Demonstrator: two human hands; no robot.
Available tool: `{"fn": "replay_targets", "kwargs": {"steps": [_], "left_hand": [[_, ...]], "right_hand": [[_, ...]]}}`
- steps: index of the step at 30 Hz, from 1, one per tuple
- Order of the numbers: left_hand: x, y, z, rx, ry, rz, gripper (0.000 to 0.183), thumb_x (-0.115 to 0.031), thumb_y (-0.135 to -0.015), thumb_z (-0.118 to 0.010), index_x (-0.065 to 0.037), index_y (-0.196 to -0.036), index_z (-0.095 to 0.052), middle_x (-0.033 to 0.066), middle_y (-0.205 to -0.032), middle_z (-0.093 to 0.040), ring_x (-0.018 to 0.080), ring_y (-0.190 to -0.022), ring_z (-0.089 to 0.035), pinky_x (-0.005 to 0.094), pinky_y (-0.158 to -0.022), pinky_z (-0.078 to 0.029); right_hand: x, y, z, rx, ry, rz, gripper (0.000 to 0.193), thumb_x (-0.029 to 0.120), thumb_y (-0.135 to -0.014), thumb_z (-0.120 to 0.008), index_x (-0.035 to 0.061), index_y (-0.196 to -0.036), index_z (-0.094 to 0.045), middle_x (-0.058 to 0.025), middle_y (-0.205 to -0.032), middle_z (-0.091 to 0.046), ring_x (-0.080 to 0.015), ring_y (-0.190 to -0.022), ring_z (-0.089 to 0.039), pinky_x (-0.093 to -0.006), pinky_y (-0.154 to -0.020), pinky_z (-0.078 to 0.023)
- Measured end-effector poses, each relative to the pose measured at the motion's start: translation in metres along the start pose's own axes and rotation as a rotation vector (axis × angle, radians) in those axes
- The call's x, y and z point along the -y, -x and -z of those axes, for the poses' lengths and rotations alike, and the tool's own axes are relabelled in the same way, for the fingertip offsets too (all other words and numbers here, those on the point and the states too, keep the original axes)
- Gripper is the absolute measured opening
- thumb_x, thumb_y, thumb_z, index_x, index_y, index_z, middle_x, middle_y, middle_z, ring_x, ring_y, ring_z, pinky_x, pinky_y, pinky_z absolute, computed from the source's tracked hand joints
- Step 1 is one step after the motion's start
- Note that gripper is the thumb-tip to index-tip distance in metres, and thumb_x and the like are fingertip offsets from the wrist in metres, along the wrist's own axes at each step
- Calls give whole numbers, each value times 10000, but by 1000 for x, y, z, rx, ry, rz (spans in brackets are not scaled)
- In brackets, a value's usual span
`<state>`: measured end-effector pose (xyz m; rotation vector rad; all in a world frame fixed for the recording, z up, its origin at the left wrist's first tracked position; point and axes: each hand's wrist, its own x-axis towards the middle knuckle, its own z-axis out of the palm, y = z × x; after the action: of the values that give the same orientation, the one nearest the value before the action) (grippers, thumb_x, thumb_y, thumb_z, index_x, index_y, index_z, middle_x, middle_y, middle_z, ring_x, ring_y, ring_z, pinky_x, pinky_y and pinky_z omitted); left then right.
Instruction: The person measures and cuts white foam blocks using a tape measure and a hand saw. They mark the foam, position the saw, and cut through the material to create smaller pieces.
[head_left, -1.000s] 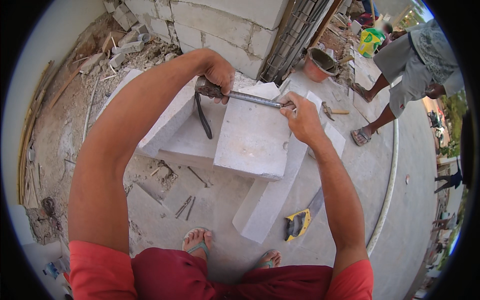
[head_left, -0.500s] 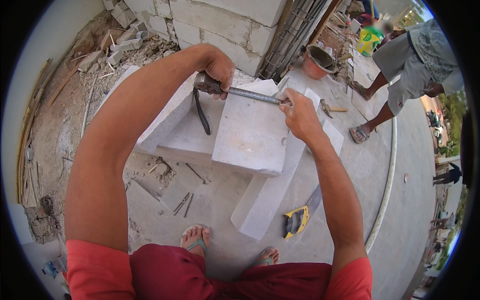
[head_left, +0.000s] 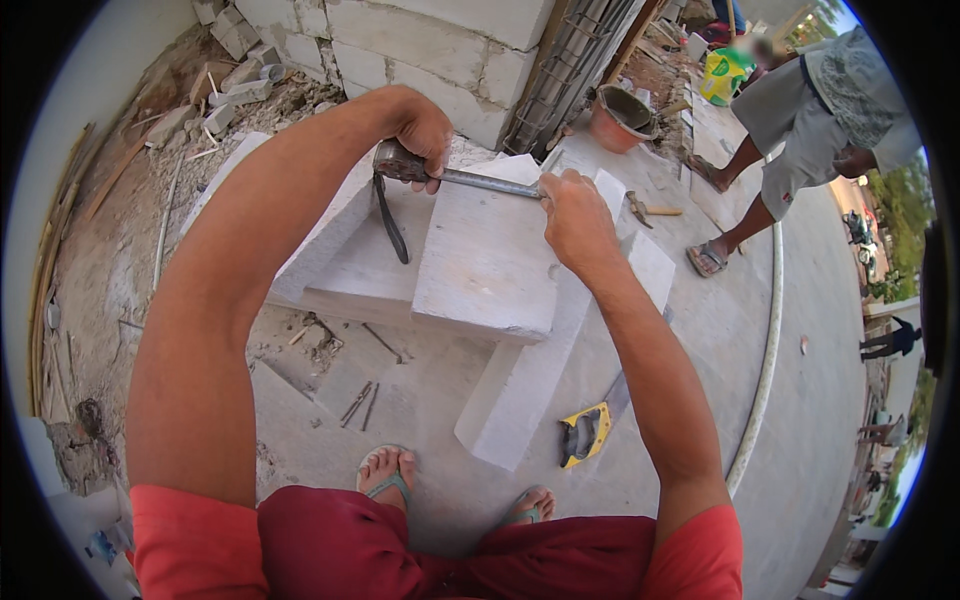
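My left hand [head_left: 428,138] grips a dark tape measure [head_left: 397,161], and its black wrist strap [head_left: 392,225] hangs over the pale blocks. A stretch of metal tape blade [head_left: 490,182] runs out to the right across the far part of a white lightweight concrete block [head_left: 485,265]. At the blade's end the fingers of my right hand [head_left: 582,222] are closed on it; the fingertips partly hide that end. The block rests on other white blocks, among them a long narrow one [head_left: 515,405] slanting out beneath its right side.
A yellow-and-black-handled handsaw [head_left: 585,436] lies on the concrete, right of the long block. Several thin metal pieces [head_left: 356,403] lie near my feet. Farther right are a hammer [head_left: 655,210], an orange bucket [head_left: 615,122], a pale hose [head_left: 768,360] and a standing person [head_left: 790,130]. A block wall [head_left: 430,70] rises ahead.
The whole view has shifted slightly. My right hand has come a little to the left along the block, its fingers more curled around the blade's end. My left hand keeps its hold.
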<state>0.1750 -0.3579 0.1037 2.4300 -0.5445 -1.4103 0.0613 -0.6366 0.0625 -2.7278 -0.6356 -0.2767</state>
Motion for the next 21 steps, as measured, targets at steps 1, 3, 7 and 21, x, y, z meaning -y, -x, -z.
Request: {"fn": "replay_targets", "kwargs": {"steps": [1, 3, 7, 21], "left_hand": [[-2, 1, 0, -7, 10, -4, 221, -124, -1006, -662, -35, -1070, -854, 66, -956, -832, 162, -867, -763, 331, -779, -604], [-6, 2, -1, -12, -12, -13, 226, -128, -1010, -660, -38, -1082, -854, 64, -955, -831, 162, -866, -764, 331, -779, -604], [-8, 6, -3, -3, -37, -13, 234, -142, -1015, -661, -43, -1104, -853, 64, -966, -832, 166, -864, -764, 332, -773, -604], [-4, 19, -42, -4, 80, -29, 249, -75, -961, -675, -18, -1140, -839, 106, -951, -823, 187, -828, -769, 353, -752, -619]], "right_hand": [[-3, -1, -1, 0, 14, 20, 139, -62, -892, -683, -46, -1030, -694, -270, -1070, -689, -463, -1089, -679, -532, -943, -555], [-5, -5, -1, 22, 12, 24, 166, -103, -858, -669, -51, -1012, -704, -275, -1061, -687, -456, -1097, -686, -524, -950, -573], [-2, -8, 1, 82, -36, -28, 180, -118, -839, -662, -54, -1000, -709, -286, -1066, -688, -468, -1109, -683, -528, -964, -569], [10, 21, 14, 142, -134, -21, 57, -68, -880, -651, -76, -927, -684, -329, -995, -703, -516, -1032, -694, -561, -889, -548]]}}
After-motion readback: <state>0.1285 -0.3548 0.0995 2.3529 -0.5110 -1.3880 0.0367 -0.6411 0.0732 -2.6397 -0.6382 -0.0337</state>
